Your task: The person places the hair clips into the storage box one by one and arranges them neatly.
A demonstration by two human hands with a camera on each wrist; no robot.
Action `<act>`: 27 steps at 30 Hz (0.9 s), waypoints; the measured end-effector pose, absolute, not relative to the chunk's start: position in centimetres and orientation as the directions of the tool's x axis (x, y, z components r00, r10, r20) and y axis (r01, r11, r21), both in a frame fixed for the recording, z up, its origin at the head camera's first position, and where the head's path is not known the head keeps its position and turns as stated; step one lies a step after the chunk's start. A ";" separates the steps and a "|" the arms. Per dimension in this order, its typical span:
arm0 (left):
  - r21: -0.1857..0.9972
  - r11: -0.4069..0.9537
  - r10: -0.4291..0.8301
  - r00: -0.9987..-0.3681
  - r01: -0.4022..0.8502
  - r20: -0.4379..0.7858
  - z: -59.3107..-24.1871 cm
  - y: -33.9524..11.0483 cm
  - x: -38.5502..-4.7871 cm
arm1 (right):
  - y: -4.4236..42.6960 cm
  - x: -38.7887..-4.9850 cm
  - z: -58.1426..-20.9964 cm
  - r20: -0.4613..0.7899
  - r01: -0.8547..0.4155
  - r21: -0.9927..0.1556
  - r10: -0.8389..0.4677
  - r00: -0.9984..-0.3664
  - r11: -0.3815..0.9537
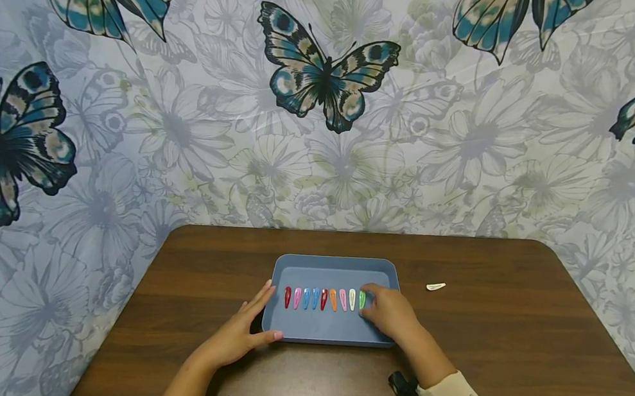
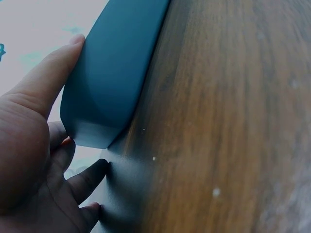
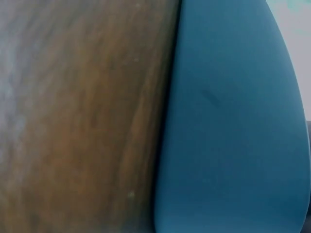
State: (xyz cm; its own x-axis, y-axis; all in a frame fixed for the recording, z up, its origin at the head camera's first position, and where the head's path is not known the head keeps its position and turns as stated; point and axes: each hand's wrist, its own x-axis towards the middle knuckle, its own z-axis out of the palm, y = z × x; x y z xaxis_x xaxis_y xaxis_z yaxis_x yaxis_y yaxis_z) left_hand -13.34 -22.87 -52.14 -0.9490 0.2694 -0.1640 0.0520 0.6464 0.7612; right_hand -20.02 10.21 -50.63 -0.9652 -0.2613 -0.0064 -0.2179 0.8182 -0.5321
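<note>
A blue-grey tray [image 1: 332, 336] lies on the table with a row of snap hair clips in it: red, pink, blue, orange, white and green. At the row's right end, my right hand [image 1: 392, 312] pinches the green hair clip [image 1: 361, 299] between thumb and forefinger. My left hand [image 1: 236, 334] rests against the tray's left front corner, fingers stretched along the left side and thumb on the front rim. The left wrist view shows that thumb [image 2: 53, 73] touching the tray's wall [image 2: 112, 73]. In the right wrist view the tray's wall [image 3: 228, 121] hides the right fingers.
One white hair clip [image 1: 435, 287] lies on the brown wooden table [image 1: 511, 347], right of the tray. Behind the table hangs a floral cloth [image 1: 319, 179] printed with butterflies. Dark wrist cameras are strapped on both wrists.
</note>
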 end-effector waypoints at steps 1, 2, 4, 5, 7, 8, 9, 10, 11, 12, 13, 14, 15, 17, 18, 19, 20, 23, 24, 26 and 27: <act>0.760 0.648 0.270 -0.949 0.053 -0.164 -52.2 -22.9 -13.3 | 10.2 -20.0 -50.6 -0.005 -0.220 -0.527 -0.262 -0.965 0.821; 0.759 0.649 0.270 -0.949 0.053 -0.164 -52.2 -22.9 -13.3 | 10.2 -20.0 -50.6 -0.003 -0.221 -0.524 -0.262 -0.965 0.822; 0.756 0.652 0.269 -0.949 0.053 -0.165 -52.2 -22.9 -13.3 | 10.2 -20.1 -50.7 -0.003 -0.221 -0.522 -0.261 -0.965 0.824; 0.755 0.653 0.269 -0.949 0.054 -0.165 -52.2 -22.9 -13.3 | 10.2 -20.1 -50.7 -0.004 -0.220 -0.525 -0.261 -0.965 0.822; 0.753 0.656 0.267 -0.949 0.054 -0.165 -52.2 -22.9 -13.3 | 10.3 -20.0 -50.6 -0.005 -0.219 -0.533 -0.262 -0.965 0.817; 0.752 0.657 0.266 -0.950 0.054 -0.165 -52.2 -22.9 -13.4 | 10.3 -20.0 -50.6 -0.002 -0.222 -0.538 -0.264 -0.964 0.813; 0.752 0.657 0.266 -0.950 0.054 -0.164 -52.2 -22.9 -13.4 | 10.4 -20.0 -50.6 0.001 -0.225 -0.544 -0.267 -0.964 0.809; 0.752 0.657 0.265 -0.950 0.054 -0.164 -52.2 -22.9 -13.4 | 10.4 -20.0 -50.6 0.000 -0.224 -0.552 -0.268 -0.963 0.803; 0.750 0.659 0.264 -0.950 0.053 -0.165 -52.2 -22.9 -13.4 | 10.5 -20.0 -50.6 -0.002 -0.223 -0.560 -0.271 -0.963 0.798; 0.749 0.661 0.262 -0.951 0.052 -0.166 -52.2 -22.9 -13.4 | 10.5 -20.0 -50.6 -0.004 -0.222 -0.568 -0.272 -0.962 0.793; 0.747 0.663 0.262 -0.951 0.051 -0.167 -52.2 -22.9 -13.4 | 10.6 -20.0 -50.5 -0.008 -0.218 -0.578 -0.273 -0.962 0.786; 0.746 0.664 0.261 -0.951 0.051 -0.168 -52.2 -22.9 -13.4 | 10.6 -20.0 -50.5 -0.009 -0.215 -0.590 -0.273 -0.962 0.778; 0.745 0.665 0.260 -0.951 0.049 -0.169 -52.3 -22.9 -13.4 | 10.6 -20.0 -50.4 -0.015 -0.209 -0.601 -0.272 -0.962 0.771; 0.742 0.668 0.259 -0.951 0.049 -0.170 -52.3 -22.9 -13.4 | 10.6 -20.0 -50.3 -0.025 -0.199 -0.622 -0.273 -0.962 0.758; 0.742 0.668 0.259 -0.951 0.049 -0.170 -52.3 -22.9 -13.4 | 10.7 -20.0 -50.3 -0.028 -0.195 -0.631 -0.274 -0.961 0.751; 0.742 0.668 0.259 -0.951 0.050 -0.169 -52.3 -22.9 -13.4 | 10.7 -20.0 -50.2 -0.030 -0.193 -0.638 -0.275 -0.961 0.745; 0.744 0.667 0.260 -0.951 0.050 -0.169 -52.3 -22.9 -13.4 | 10.7 -20.0 -50.2 -0.031 -0.192 -0.643 -0.276 -0.961 0.741; 0.746 0.664 0.262 -0.951 0.052 -0.167 -52.3 -22.9 -13.4 | 10.8 -20.0 -50.1 -0.040 -0.185 -0.655 -0.278 -0.960 0.733; 0.747 0.663 0.262 -0.950 0.051 -0.168 -52.3 -22.9 -13.4 | 10.8 -20.0 -50.1 -0.044 -0.181 -0.660 -0.278 -0.960 0.729; 0.747 0.663 0.262 -0.950 0.050 -0.168 -52.3 -22.9 -13.4 | 10.9 -20.0 -50.1 -0.048 -0.177 -0.668 -0.279 -0.959 0.723; 0.746 0.664 0.261 -0.950 0.050 -0.168 -52.3 -22.9 -13.4 | 10.9 -20.0 -50.1 -0.050 -0.175 -0.675 -0.281 -0.958 0.717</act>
State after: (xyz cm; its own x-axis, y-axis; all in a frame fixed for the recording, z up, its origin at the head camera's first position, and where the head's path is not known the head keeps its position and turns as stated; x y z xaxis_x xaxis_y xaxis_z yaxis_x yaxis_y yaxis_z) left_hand -13.40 -22.90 -52.29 -0.9504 0.2614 -0.1685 0.0503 0.6639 0.7461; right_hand -20.04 10.90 -50.08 -0.9585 -0.2808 -0.0497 -0.1749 0.7166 -0.6752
